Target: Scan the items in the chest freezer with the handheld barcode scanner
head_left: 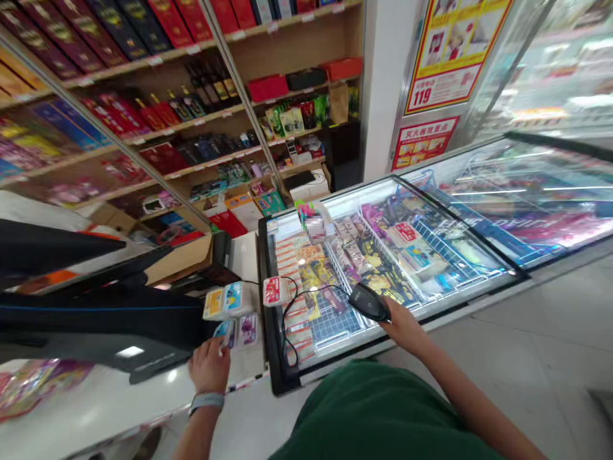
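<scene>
My right hand (397, 326) is wrapped round the handle of a black barcode scanner (368, 301), held over the near edge of a glass-topped freezer. A thin black cable (313, 291) runs left from the scanner and loops down over the glass. My left hand (209, 365), with a pale band on its wrist, has its fingers closed on the near edge of a blue-labelled clear plastic pack (227, 332) on the white counter. Beside it are a purple-labelled pack (248, 329), a blue one (234, 296) and a yellow one (214, 301). One red-labelled pack (272, 291) rests on the freezer's corner.
The glass-topped freezer (282, 381) holds wire baskets of bagged food, with several packs lying on its glass. A black checkout machine (96, 326) stands at the left on the counter (115, 396). Shelves (201, 124) of boxes and bottles line the back.
</scene>
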### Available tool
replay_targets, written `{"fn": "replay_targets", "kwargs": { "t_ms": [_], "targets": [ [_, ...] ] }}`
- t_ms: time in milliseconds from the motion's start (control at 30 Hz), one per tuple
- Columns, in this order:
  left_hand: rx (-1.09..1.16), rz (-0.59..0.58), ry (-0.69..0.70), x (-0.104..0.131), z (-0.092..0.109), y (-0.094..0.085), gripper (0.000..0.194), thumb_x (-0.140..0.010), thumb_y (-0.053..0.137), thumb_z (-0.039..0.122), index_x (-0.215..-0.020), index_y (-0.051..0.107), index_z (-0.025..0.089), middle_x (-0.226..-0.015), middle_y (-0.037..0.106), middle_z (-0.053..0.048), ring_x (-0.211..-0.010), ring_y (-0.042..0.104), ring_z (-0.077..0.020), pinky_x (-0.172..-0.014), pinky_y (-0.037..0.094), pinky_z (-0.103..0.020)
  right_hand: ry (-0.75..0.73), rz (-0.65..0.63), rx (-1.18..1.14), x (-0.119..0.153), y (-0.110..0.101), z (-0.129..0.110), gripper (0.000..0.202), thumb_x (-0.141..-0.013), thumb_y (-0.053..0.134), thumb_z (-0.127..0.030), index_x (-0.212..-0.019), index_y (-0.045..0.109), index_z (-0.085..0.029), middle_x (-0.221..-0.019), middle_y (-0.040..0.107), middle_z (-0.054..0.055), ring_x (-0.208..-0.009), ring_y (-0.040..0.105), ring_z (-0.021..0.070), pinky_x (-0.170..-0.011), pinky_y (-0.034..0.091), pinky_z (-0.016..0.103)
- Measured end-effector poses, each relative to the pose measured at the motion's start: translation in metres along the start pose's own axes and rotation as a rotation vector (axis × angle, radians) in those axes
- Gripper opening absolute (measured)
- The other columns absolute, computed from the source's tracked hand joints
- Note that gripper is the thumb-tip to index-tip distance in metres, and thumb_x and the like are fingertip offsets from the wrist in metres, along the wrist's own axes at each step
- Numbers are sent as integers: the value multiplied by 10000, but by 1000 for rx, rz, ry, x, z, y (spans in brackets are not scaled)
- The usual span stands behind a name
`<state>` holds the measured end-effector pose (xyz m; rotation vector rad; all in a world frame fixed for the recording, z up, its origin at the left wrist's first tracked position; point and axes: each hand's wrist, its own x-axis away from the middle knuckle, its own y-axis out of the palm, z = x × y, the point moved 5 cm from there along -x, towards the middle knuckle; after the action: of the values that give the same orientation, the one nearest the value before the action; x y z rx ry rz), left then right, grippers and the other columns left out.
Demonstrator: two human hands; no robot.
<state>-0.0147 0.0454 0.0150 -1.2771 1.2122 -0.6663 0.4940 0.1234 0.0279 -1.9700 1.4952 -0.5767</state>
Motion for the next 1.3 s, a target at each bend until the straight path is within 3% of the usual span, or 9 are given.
{"fn": "replay_targets", "kwargs": {
  "t_ms": [333, 700, 933, 1133, 1300],
  "targets": [
    [22, -56, 82, 13, -10, 16, 286, -910, 447, 294, -1102, 628, 185, -1091, 664, -88, -976, 567, -255, -889, 332, -387, -13, 20, -36, 1, -2, -6, 300, -734, 496, -109, -1025, 508, -181, -946, 632, 93, -894, 608, 246, -778, 466, 346],
    [59, -85, 79, 22, -9, 25, 296, -897, 429, 303, -1089, 629, 201, -1111, 678, -78, -1011, 589, -243, -1017, 237, -430, 4, 2, -22, 0, 2, -2, 333, -715, 497, -106, -1042, 512, -168, -985, 632, 110, -922, 608, 259, -809, 467, 365],
    [82, 15, 63, 18, 6, 9, 292, -872, 437, 368, -993, 647, 205, -1057, 693, -74, -963, 608, -240, -1028, 235, -438, 2, -1, -27, 1, 0, -3, 363, -708, 497, -84, -1059, 518, -175, -1006, 631, 105, -949, 604, 254, -841, 463, 371],
    [123, 111, 126, 8, 23, -8, 281, -894, 426, 341, -869, 657, 182, -867, 714, -83, -823, 631, -229, -849, 362, -359, 11, 8, -48, 1, 0, 0, 344, -720, 502, -96, -1054, 529, -173, -1022, 632, 108, -963, 606, 253, -847, 463, 362],
    [233, 100, 218, 2, 46, -16, 264, -901, 451, 340, -791, 640, 192, -719, 690, -45, -693, 622, -199, -749, 380, -324, 10, 21, -58, 1, -2, -1, 352, -720, 497, -96, -1063, 519, -172, -1007, 629, 103, -937, 604, 242, -825, 462, 351]
  ]
}}
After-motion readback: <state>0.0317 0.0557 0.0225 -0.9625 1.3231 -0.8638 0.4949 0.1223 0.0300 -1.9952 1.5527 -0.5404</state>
